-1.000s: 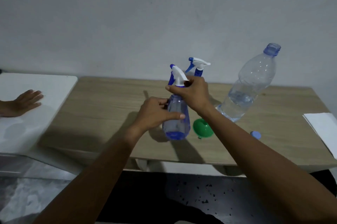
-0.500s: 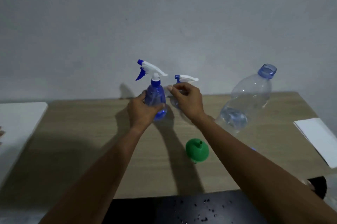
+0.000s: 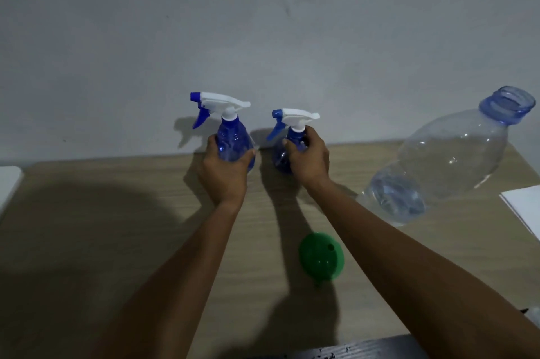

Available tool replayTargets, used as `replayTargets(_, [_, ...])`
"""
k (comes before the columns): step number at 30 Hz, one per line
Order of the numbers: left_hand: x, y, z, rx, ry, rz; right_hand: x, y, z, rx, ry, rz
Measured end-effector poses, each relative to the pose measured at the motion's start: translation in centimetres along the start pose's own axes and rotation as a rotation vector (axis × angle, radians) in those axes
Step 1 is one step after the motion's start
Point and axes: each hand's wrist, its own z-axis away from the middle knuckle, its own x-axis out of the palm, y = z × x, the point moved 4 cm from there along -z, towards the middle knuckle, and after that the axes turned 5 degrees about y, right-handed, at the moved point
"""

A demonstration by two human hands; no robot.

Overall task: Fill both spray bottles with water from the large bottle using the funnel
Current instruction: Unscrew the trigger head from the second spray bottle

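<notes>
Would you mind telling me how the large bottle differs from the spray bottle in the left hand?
The large bottle is clear and much bigger; the spray bottle is blue and small. The large bottle's mouth is open, uncapped; the spray bottle wears its white trigger head. The left hand grips the spray bottle's body; no hand touches the large bottle. Both are see-through plastic standing on the table.

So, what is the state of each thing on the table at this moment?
Left spray bottle: upright, spray head on, held by left hand.
Right spray bottle: upright, spray head on, held by right hand.
Large bottle: cap off, water low.
Funnel: lying on table, untouched.
</notes>
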Motion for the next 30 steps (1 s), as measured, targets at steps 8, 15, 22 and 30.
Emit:
replayTargets(8, [-0.1, 1.1, 0.4, -0.039, -0.074, -0.122, -1.3, -0.7, 1.3, 0.005, 0.037, 0.142])
replayTargets(15, [-5.5, 1.5, 5.7, 0.031, -0.230, -0.116, -4.0, -3.3, 7.3, -0.081, 0.002, 0.111])
replayTargets(22, [-11.5, 0.2, 15.9, 0.087, -0.427, 0.007, -5.7, -1.0, 16.5, -0.187, -0.202, 0.147])
replayTargets(30, [-13.6, -1.3, 19.8, -0.018, -0.496, 0.140, -6.9, 0.8, 21.3, -0.254, -0.321, 0.085])
